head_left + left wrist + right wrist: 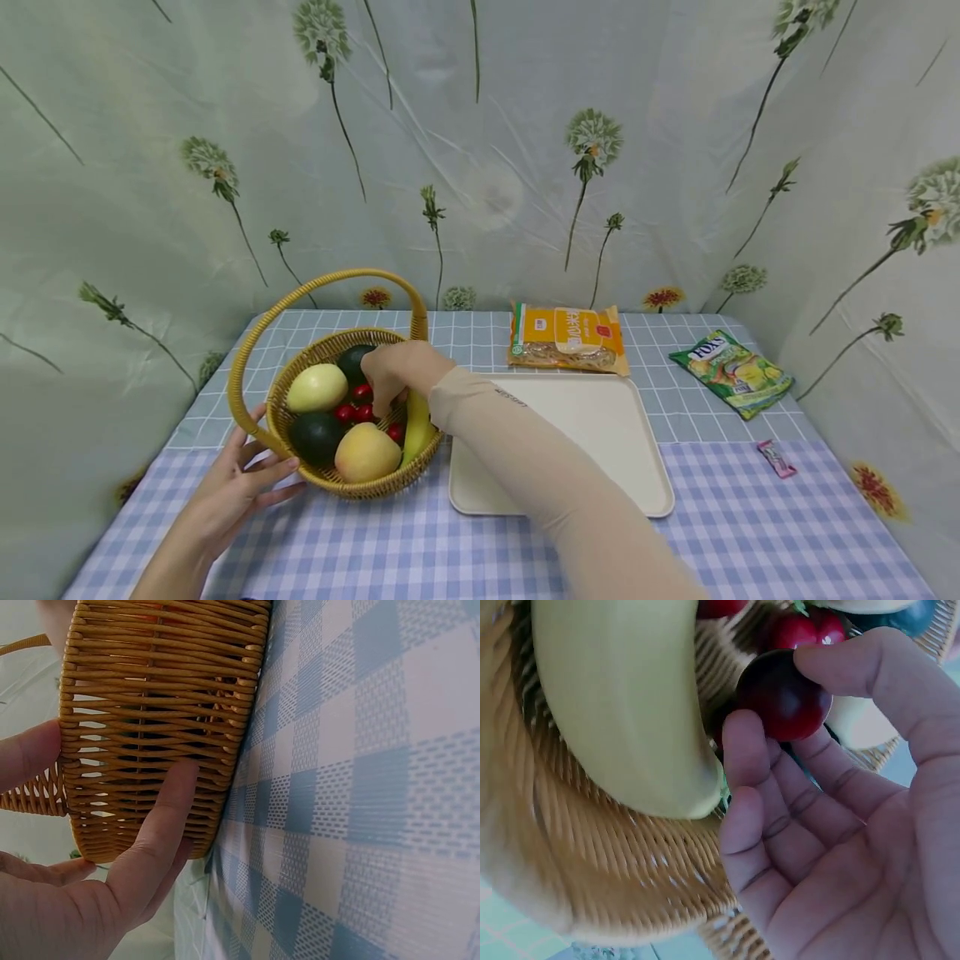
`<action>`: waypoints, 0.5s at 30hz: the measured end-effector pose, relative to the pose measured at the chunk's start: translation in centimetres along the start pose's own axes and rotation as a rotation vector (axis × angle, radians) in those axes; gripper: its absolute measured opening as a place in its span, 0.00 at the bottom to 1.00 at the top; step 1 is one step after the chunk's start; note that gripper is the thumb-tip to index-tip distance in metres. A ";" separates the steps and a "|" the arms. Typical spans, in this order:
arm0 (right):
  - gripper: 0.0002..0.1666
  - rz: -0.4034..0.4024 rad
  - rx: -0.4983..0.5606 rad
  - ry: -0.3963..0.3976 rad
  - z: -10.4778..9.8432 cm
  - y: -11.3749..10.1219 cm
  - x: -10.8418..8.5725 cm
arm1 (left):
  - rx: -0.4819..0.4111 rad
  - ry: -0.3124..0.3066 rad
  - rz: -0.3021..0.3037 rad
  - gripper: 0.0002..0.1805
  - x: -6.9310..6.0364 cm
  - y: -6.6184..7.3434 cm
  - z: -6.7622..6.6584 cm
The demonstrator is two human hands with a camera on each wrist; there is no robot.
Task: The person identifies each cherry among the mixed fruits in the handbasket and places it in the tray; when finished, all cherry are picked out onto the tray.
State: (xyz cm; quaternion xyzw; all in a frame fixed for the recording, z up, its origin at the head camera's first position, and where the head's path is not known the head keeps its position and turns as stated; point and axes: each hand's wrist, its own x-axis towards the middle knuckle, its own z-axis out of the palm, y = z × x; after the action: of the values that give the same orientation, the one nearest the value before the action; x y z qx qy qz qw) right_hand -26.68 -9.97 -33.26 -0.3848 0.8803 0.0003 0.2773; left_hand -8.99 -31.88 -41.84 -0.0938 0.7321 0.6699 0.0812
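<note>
A wicker basket (367, 489) with a tall handle (238, 375) stands at the left of the table. It holds a banana (417, 427), a peach (367, 452), a pale yellow-green fruit (317, 388), dark green round fruits (316, 437) and several red cherries (345, 413). My right hand (405, 371) reaches down inside. In the right wrist view, its thumb and fingers pinch a dark red cherry (784, 697) beside the banana (622, 705). With fingers spread and fairly straight, my left hand (232, 492) touches the outer left side; one fingertip rests on the woven wall (150, 735).
Right of the basket lies a cream tray (645, 467), partly covered by my right sleeve (547, 467). An orange noodle packet (566, 337) lies behind the tray. Farther right are a green candy bag (735, 372) and a small pink wrapped candy (776, 459). A floral curtain surrounds the table.
</note>
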 end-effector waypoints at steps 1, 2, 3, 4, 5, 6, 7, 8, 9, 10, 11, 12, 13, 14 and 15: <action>0.11 -0.020 0.006 0.014 -0.1 0.2 -0.1 | 0.001 0.000 -0.001 0.58 0.0 0.0 0.0; 0.10 -0.039 0.016 0.029 -0.2 0.4 -0.3 | 0.003 0.000 -0.002 0.58 0.1 0.0 0.0; 0.10 -0.058 0.028 0.038 -0.4 0.7 -0.4 | 0.005 0.001 -0.004 0.58 0.1 0.0 0.0; 0.09 -0.074 0.041 0.050 -0.4 0.9 -0.5 | 0.007 0.002 -0.006 0.58 0.1 0.1 0.0; 0.08 -0.093 0.050 0.058 -0.5 1.2 -0.6 | 0.008 0.002 -0.007 0.58 0.1 0.1 0.0; 0.08 -0.103 0.051 0.066 -0.6 1.4 -0.7 | 0.008 0.003 -0.008 0.58 0.1 0.1 0.0; 0.08 -0.112 0.048 0.075 -0.7 1.7 -0.9 | 0.008 0.004 -0.008 0.58 0.2 0.1 0.0; 0.08 -0.119 0.049 0.084 -0.7 2.0 -1.0 | 0.007 0.003 -0.010 0.58 0.2 0.1 0.0; 0.09 -0.124 0.042 0.092 -0.7 2.3 -1.1 | 0.006 0.004 -0.010 0.58 0.2 0.1 0.0; 0.10 -0.135 0.037 0.104 -0.7 2.6 -1.3 | 0.006 0.004 -0.011 0.58 0.2 0.1 0.0; 0.10 -0.143 0.037 0.114 -0.7 3.0 -1.6 | 0.004 0.004 -0.011 0.58 0.2 0.1 -0.1; 0.10 -0.151 0.041 0.126 -0.7 3.4 -1.9 | 0.003 0.004 -0.011 0.58 0.2 0.1 -0.1; 0.10 -0.165 0.059 0.137 -0.7 3.9 -2.2 | 0.001 0.005 -0.012 0.58 0.2 0.0 -0.1; 0.10 -0.175 0.083 0.144 -0.6 4.4 -2.5 | 0.000 0.006 -0.012 0.58 0.2 0.0 -0.1; 0.10 -0.185 0.110 0.151 -0.6 4.9 -2.9 | -0.001 0.007 -0.011 0.58 0.2 0.0 -0.1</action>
State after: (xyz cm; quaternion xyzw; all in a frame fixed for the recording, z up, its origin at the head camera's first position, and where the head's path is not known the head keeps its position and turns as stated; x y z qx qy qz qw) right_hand -28.66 -4.70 -32.38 -0.4475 0.8581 -0.1024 0.2299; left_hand -9.13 -31.96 -41.89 -0.1005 0.7314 0.6695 0.0822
